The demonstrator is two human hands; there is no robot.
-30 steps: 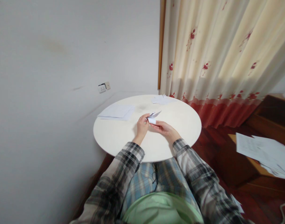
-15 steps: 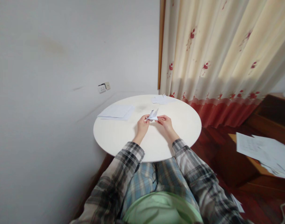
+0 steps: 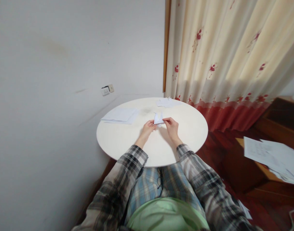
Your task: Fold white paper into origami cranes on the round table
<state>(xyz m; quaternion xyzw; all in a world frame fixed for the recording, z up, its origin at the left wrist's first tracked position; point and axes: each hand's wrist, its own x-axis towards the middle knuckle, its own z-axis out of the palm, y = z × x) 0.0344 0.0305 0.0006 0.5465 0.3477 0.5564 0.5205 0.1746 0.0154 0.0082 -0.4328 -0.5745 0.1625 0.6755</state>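
Holding a small folded paper [image 3: 158, 121], with pointed flaps upward, over the middle of the round white tabletop [image 3: 123, 141]. Pinched at its left side between closed fingers of the left grip [image 3: 148, 127], and at its right edge between thumb and fingertips of the right grip [image 3: 172, 127]. To the left, flat white sheets [image 3: 119, 115]; near the far edge, loose papers [image 3: 167, 102]. Beyond, to the right, a floral curtain [image 3: 216, 48].

floral curtain [image 3: 229, 54], white wall socket [image 3: 105, 92]
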